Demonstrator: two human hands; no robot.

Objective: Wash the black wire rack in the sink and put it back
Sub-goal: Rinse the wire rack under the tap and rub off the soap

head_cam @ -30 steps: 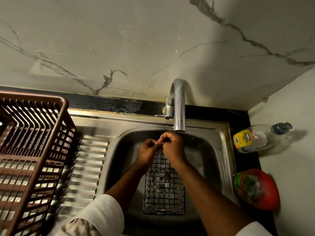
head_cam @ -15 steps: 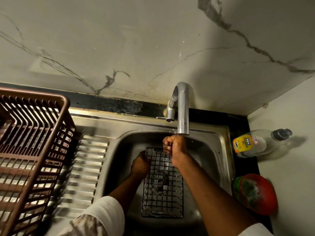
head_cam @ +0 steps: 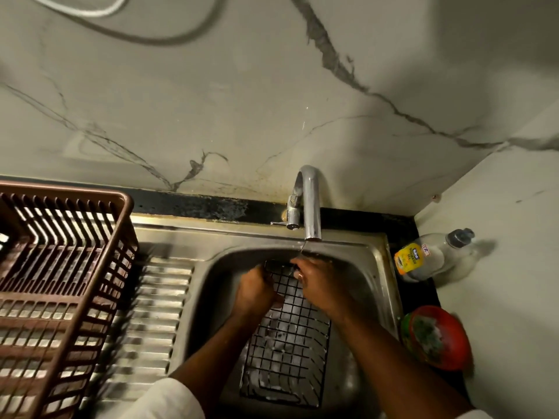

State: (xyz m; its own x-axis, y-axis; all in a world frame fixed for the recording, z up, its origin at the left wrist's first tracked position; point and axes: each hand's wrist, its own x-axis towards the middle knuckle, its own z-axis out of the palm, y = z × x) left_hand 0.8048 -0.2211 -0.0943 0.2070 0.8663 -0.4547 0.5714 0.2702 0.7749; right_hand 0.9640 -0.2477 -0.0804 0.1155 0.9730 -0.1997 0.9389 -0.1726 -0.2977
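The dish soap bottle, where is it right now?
In the head view the dish soap bottle lies on its side on the dark counter right of the sink, behind the red bowl.

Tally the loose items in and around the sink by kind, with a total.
Wire racks: 1, the black wire rack in the sink
Plastic baskets: 1, the brown basket on the drainboard
Soap bottles: 1, the dish soap bottle
Bowls: 1, the red bowl
Total: 4
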